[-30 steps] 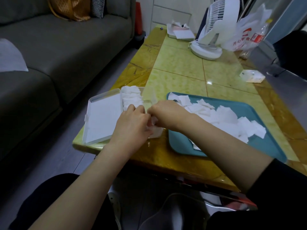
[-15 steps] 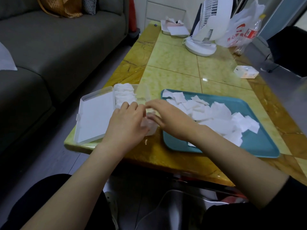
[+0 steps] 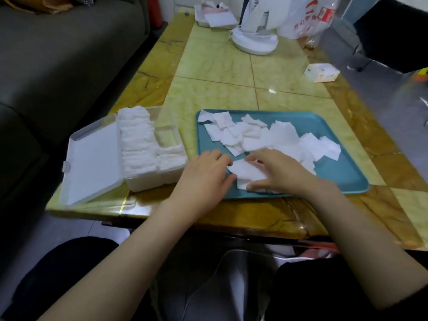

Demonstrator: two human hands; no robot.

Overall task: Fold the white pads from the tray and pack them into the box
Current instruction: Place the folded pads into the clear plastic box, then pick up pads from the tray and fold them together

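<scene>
Over the tray (image 3: 347,189), the right hand (image 3: 281,173) is pinching a white pad (image 3: 245,171); the left hand (image 3: 205,176) is touching its edge, whether gripping I cannot tell.
</scene>
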